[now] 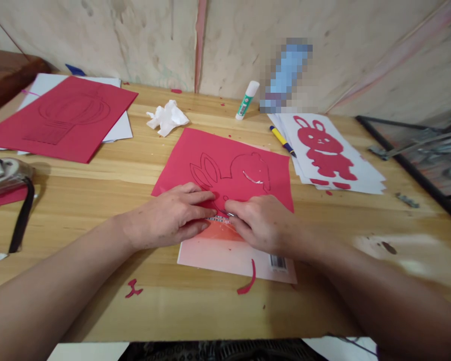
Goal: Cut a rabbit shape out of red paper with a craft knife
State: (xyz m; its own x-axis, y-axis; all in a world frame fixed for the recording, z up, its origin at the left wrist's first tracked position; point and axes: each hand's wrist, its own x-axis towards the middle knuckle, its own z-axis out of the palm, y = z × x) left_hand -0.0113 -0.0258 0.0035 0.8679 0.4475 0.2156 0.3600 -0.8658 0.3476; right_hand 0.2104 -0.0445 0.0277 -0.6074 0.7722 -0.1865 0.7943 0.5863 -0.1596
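Observation:
A sheet of red paper (pixel 218 143) lies in front of me, with a rabbit outline drawn on it and white showing through slits at the upper right of the drawing. My left hand (pixel 176 213) rests on the sheet's lower left with its fingers stretched out, pressing it down. My right hand (pixel 265 223) is closed around a craft knife (pixel 230 214). Only the knife's metal tip shows, touching the paper near the rabbit's face; its handle is hidden in my fingers. Under the sheet, a pale mat or booklet (pixel 218 260) with a barcode sticks out towards me.
Red paper with a lantern drawing (pixel 75 115) lies at left. A crumpled tissue (pixel 168 118), a glue stick (pixel 247 100) and a yellow-blue pen (pixel 281 140) are farther back. A red rabbit cutout (pixel 326 148) lies on white sheets at right. Red scraps (pixel 248 283) lie near me.

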